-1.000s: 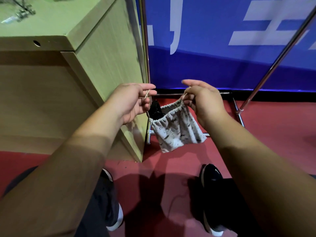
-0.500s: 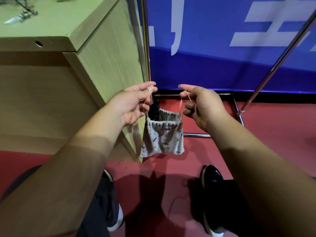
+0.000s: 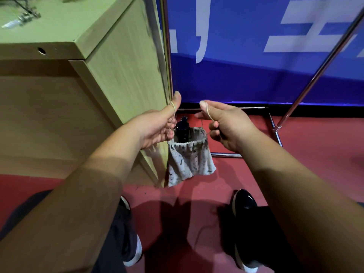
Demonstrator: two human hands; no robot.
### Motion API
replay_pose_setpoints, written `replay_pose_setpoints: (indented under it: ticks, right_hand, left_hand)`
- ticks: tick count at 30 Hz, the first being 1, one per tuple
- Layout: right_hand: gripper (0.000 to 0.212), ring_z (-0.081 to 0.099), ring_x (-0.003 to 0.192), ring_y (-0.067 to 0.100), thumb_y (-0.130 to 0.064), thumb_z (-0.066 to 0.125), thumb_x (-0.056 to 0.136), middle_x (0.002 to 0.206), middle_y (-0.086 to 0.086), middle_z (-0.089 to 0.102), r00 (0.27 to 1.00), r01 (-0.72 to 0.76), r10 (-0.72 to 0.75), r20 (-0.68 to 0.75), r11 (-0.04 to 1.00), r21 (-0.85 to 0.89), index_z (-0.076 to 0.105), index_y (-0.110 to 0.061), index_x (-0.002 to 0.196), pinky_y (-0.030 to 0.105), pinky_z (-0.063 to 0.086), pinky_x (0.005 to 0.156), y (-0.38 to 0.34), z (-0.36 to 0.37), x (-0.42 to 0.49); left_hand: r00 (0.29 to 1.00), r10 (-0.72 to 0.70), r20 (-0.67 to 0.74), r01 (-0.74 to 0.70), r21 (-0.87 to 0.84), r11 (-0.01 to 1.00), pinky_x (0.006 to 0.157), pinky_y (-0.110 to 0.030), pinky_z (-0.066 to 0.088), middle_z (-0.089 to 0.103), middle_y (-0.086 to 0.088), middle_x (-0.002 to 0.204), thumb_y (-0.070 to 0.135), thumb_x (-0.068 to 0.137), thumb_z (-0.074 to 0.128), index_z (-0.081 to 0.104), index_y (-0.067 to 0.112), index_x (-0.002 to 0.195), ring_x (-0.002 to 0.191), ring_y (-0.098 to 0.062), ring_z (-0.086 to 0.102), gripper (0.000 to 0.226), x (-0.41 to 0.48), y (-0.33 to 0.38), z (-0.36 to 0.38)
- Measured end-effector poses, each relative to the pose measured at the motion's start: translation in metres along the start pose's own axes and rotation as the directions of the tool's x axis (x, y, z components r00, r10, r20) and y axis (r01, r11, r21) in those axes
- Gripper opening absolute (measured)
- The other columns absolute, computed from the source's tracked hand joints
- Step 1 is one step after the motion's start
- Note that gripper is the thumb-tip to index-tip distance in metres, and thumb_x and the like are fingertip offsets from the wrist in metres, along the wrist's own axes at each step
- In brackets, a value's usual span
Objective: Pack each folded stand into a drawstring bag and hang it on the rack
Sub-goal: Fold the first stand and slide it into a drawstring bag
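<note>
Drawstring bag [image 3: 190, 160], pale cloth with small dark marks, hangs in the air in the head view. It is below the level of the tabletop [image 3: 59, 26], off its right edge and just beside the wooden side panel [image 3: 126, 66] under that edge. Its mouth is gathered but partly open, and the black folded stand [image 3: 182, 129] pokes up out of it at the left side.

The bag hangs by its drawstring [image 3: 209, 114], held up between both hands. The left hand [image 3: 157, 127] has the cord looped over its straight, raised thumb, while its other fingers lie loosely extended toward the bag's mouth. The right hand [image 3: 226, 125] has the cord wound over the tip of its index finger with the thumb pressed beneath it, and its remaining fingers are curled in. The two hands are near each other, just above the bag.

Behind the bag, the rack [image 3: 323, 66] shows as a slanted chrome pole and low chrome bars on the red floor [image 3: 315, 164], in front of a blue banner [image 3: 256, 36]. A dark shoe [image 3: 244, 203] stands on the floor below the right forearm. Small metal parts [image 3: 21, 18], too blurred to tell, lie near the tabletop's far left corner.
</note>
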State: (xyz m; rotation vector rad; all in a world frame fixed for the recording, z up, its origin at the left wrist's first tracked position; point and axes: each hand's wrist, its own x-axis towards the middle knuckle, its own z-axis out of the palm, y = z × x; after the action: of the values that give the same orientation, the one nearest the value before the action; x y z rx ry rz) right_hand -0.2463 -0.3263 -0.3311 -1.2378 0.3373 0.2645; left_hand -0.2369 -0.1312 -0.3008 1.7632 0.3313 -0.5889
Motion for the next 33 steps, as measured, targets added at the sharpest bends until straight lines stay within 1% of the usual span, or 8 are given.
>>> replay_pose_setpoints:
  ticks: [3,6,11,16,19,23,29,33]
  right_hand:
    - [0.056,0.046,0.049,0.005,-0.067,0.071,0.093,0.096,0.010,0.078,0.999,-0.013,0.001,-0.051,0.969,-0.247,0.078,-0.014,0.112,0.022,0.045,0.050,0.000,-0.001,-0.004]
    - [0.091,0.053,0.051,0.014,-0.094,0.049,0.083,0.068,0.001,0.066,0.996,-0.085,0.065,-0.058,0.883,-0.462,0.079,-0.012,0.106,0.027,0.050,0.055,0.001,-0.002,-0.009]
    - [0.090,0.052,0.040,0.017,-0.091,0.039,0.089,0.072,0.012,0.071,0.974,-0.223,0.207,-0.097,0.767,-0.602,0.064,-0.005,0.080,0.022,0.049,0.046,0.008,0.002,-0.014]
    - [0.089,0.047,0.036,0.014,-0.096,0.016,0.085,0.086,0.023,0.077,0.924,-0.345,0.366,-0.114,0.666,-0.661,0.044,-0.014,0.065,0.017,0.044,0.041,0.011,0.005,-0.022]
    - [0.094,0.044,0.046,0.016,-0.099,0.014,0.082,0.091,0.024,0.080,0.914,-0.348,0.396,-0.091,0.649,-0.676,0.049,-0.013,0.067,0.020,0.043,0.046,0.014,0.004,-0.019]
    - [0.107,0.046,0.047,0.011,-0.097,0.024,0.085,0.066,0.009,0.072,0.914,-0.341,0.398,-0.078,0.651,-0.678,0.073,-0.002,0.093,0.018,0.044,0.046,0.017,-0.001,-0.013]
    - [0.098,0.045,0.045,0.010,-0.091,0.044,0.087,0.075,0.008,0.062,0.951,-0.288,0.300,-0.079,0.760,-0.582,0.078,-0.002,0.109,0.017,0.045,0.044,0.015,-0.004,-0.010]
    - [0.088,0.039,0.042,0.013,-0.091,0.051,0.086,0.065,0.002,0.051,0.966,-0.257,0.217,-0.138,0.794,-0.551,0.083,-0.010,0.092,0.020,0.040,0.046,0.008,-0.007,-0.010]
  left_hand:
    - [0.992,-0.084,0.093,0.083,0.013,0.996,0.066,-0.021,0.061,0.044,-0.010,0.098,0.094,0.061,0.048,0.055,0.007,0.114,0.090,-0.021,0.047,0.103,-0.005,0.000,0.005]
    - [0.986,-0.116,0.117,0.114,0.029,0.993,0.066,-0.023,0.062,0.048,-0.013,0.098,0.094,0.078,0.039,0.056,0.003,0.117,0.087,-0.022,0.051,0.100,-0.001,-0.002,0.008]
    - [0.957,-0.234,0.169,0.225,0.073,0.972,0.062,-0.026,0.062,0.062,-0.026,0.118,0.097,0.081,0.007,0.048,-0.018,0.138,0.069,-0.020,0.065,0.134,0.002,-0.006,0.015]
    - [0.925,-0.321,0.202,0.295,0.149,0.944,0.056,-0.023,0.059,0.066,-0.030,0.111,0.097,0.079,-0.005,0.056,-0.025,0.128,0.055,-0.017,0.068,0.145,0.005,-0.012,0.022]
    - [0.918,-0.348,0.190,0.309,0.208,0.928,0.066,-0.025,0.061,0.065,-0.031,0.120,0.099,0.076,-0.004,0.062,-0.022,0.121,0.063,-0.019,0.070,0.145,0.009,-0.017,0.019]
    - [0.925,-0.345,0.160,0.309,0.213,0.927,0.080,-0.030,0.062,0.061,-0.023,0.130,0.099,0.079,0.002,0.061,-0.014,0.124,0.077,-0.022,0.070,0.135,0.010,-0.018,0.017]
    - [0.960,-0.253,0.122,0.242,0.099,0.965,0.053,-0.024,0.051,0.062,-0.014,0.114,0.099,0.082,0.019,0.056,-0.005,0.129,0.063,-0.017,0.058,0.120,0.010,-0.017,0.021]
    - [0.978,-0.182,0.105,0.182,0.015,0.983,0.049,-0.023,0.045,0.049,-0.010,0.108,0.102,0.075,0.037,0.059,0.005,0.123,0.060,-0.013,0.047,0.110,0.010,-0.015,0.020]
